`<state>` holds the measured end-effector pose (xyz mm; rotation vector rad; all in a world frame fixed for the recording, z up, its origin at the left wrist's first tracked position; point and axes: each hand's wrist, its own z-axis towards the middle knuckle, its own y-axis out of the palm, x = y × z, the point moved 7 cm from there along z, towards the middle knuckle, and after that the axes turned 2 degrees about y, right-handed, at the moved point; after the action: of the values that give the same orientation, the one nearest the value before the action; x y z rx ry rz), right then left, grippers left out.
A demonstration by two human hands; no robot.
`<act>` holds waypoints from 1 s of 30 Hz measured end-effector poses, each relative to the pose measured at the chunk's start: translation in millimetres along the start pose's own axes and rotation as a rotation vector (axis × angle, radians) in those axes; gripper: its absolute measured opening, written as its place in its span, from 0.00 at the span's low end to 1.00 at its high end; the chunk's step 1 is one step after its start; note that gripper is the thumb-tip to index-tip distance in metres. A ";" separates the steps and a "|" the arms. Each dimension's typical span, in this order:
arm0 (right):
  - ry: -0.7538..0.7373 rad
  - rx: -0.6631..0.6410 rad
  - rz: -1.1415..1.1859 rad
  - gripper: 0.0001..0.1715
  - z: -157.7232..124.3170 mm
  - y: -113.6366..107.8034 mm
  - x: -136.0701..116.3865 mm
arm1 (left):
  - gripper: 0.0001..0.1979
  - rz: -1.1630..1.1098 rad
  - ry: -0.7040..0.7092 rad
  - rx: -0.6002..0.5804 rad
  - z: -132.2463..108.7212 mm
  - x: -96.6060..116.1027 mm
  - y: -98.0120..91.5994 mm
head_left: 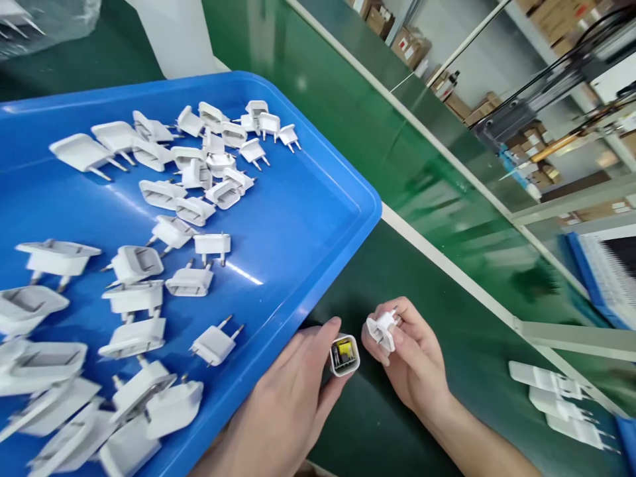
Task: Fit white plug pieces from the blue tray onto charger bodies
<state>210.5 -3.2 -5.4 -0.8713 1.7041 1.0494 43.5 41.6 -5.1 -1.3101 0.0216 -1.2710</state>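
Hands meet over a dark green bench mat (pixel 437 311) just off the corner of a blue tray (pixel 308 225). The left hand (pixel 288 397) is closed around a white charger housing (pixel 344 356), thumb along its top, the open end turned up to the camera so a yellow component shows inside. The right hand (pixel 412 358) pinches a white plug cap (pixel 381 329) between thumb and fingers — its 2 metal pins run back between the fingers. Cap and housing sit near each other, apart, with a narrow gap of mat between them.

The tray, tilted in the view and filling the left side, carries dozens of loose white plug caps (pixel 189 165), scattered in clusters, pins pointing every way; 1 cap (pixel 216 342) lies just beside the left hand's fingertips, inside the tray's rim. At lower right, 3 finished white chargers (pixel 556 401) lie in a row on the mat, pins pointing right. A white rail (pixel 447 258) runs diagonally behind the hands — beyond it a glossy green belt (pixel 377 132), then shelving stacked with cardboard boxes (pixel 412 43).
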 end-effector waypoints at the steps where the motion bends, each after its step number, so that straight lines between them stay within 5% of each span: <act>1: 0.010 -0.004 0.010 0.13 0.9 1.4 -0.5 | 0.21 0.006 0.015 0.015 0.0 0.2 0.0; 19: -0.039 -0.008 -0.040 0.12 0.1 -4.4 -3.0 | 0.19 -0.027 0.056 0.023 3.7 4.4 0.7; 25: -0.039 -0.078 -0.152 0.19 -9.1 -1.7 -3.1 | 0.24 -0.150 0.047 -0.072 5.5 4.9 -4.5; 30: -0.323 -0.078 -0.572 0.17 -15.7 9.9 -32.9 | 0.20 -0.337 -0.051 -0.189 10.0 5.3 -10.5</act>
<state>207.1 -10.6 31.4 -1.0881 1.0585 0.8091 45.0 47.5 9.0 -1.5541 -0.1224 -1.5481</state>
